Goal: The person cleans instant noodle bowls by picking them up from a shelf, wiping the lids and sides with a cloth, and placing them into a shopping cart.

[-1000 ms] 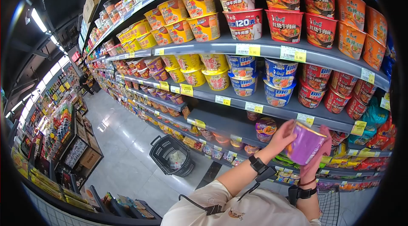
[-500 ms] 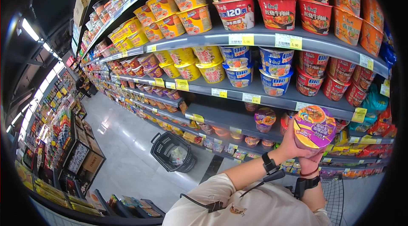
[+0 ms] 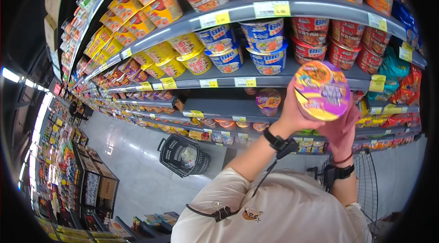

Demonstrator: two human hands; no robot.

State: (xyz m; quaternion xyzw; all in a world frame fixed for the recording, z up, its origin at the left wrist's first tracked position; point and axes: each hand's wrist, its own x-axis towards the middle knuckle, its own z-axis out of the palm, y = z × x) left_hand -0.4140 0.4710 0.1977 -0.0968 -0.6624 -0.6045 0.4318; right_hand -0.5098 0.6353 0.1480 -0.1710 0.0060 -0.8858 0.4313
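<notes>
Held high before the shelves: round purple paper noodle bowl [image 3: 321, 90], lid facing the camera, axis running near-far. Left hand [image 3: 287, 116] cups its left wall, fingers curled round, tips hidden. Right hand [image 3: 340, 128] props it from below right, fingers pressed together. Grey metal shelf [image 3: 219, 106], far left, has open room beside a second purple bowl [image 3: 268, 100].

A long grey shelf unit [image 3: 256, 12] lines a shop aisle, its tiers packed with noodle bowls [image 3: 219, 51] and edged with yellow price tags [image 3: 244, 81]. Below the unit lies a pale, glossy floor [image 3: 132, 151]. A black basket [image 3: 183, 156] stands on it near the unit's foot. Across the aisle from the unit stand low racks [image 3: 87, 174] of goods. Strip lights [image 3: 11, 74] glow far left of it, and a wire cart [image 3: 366, 183] shows beneath its right end.
</notes>
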